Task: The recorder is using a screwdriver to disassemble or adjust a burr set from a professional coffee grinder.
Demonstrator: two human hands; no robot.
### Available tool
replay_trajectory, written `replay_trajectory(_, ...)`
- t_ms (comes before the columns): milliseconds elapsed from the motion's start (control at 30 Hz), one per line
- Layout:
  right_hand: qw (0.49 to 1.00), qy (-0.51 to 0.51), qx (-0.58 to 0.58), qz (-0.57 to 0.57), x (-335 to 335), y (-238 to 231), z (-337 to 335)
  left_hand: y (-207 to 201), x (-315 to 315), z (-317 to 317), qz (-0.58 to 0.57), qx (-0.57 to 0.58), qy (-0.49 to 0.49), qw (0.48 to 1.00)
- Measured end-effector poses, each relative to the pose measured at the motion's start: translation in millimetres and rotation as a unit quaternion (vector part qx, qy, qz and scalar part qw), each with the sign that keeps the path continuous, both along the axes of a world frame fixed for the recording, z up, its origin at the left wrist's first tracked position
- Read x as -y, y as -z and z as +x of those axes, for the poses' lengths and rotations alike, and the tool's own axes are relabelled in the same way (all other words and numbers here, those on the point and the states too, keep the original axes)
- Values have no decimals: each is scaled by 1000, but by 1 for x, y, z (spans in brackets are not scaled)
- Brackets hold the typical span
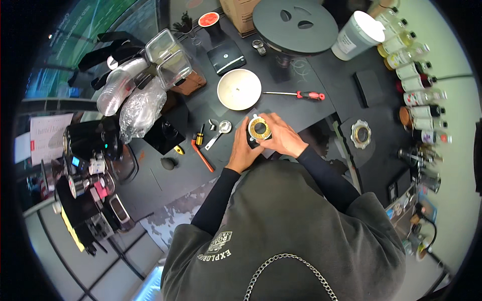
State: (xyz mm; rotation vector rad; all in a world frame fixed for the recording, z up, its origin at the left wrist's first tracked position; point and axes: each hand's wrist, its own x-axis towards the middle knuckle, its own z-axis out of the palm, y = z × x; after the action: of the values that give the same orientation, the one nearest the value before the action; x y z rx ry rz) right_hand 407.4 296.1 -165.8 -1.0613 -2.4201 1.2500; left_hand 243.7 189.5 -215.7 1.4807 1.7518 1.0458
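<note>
Both of my hands are wrapped around a round grinder-like part with a brass-coloured ring (259, 136) and a dark round centre. My left hand (242, 151) grips its left side, and my right hand (285, 137) closes on its right side, fingers at the rim. The underside is hidden, though a black portion shows below the ring. Just beyond stands a cream bowl (239, 90) with small bits inside. A red-and-black screwdriver (309, 95) lies to the bowl's right. Left of my hands are a metal measuring spoon (225, 127), a stubby yellow-and-black screwdriver (200, 138) and an orange-handled tool (203, 157).
A scalloped metal ring (360, 134) rests on the right counter. Farther back are a black flat device (226, 57), a large dark round lid (296, 25) and a white bucket (357, 36). Several bottles (419, 83) line the right wall. A grey rubber bulb (168, 163) sits at left.
</note>
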Motion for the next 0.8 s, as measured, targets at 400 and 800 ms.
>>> replay_trajectory(400,957,-68,175,220,-136,16,80,27,-8,39,35,-93,-214,972)
replay_trajectory(800,958,16,125,-259,-101,-45,111,15,-14,36,25,-93,-190,977)
